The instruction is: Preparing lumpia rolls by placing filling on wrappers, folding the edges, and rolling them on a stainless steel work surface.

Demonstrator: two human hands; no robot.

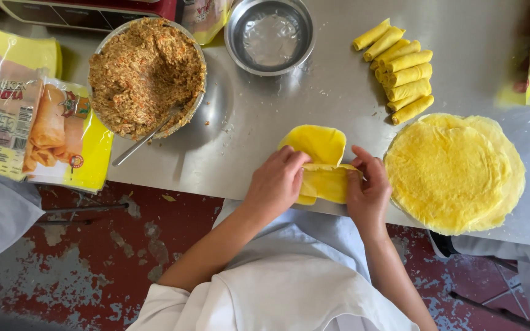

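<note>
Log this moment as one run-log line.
left hand: folding yellow wrapper | right hand: pinching same wrapper | stack of wrappers right | filling bowl left | finished rolls behind

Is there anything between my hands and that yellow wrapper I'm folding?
No. Left hand and right hand are both directly on the thin yellow round wrapper at the steel table's edge.

Brushed steel table (pixel 338 98), matt wrapper (pixel 317 144)
</note>
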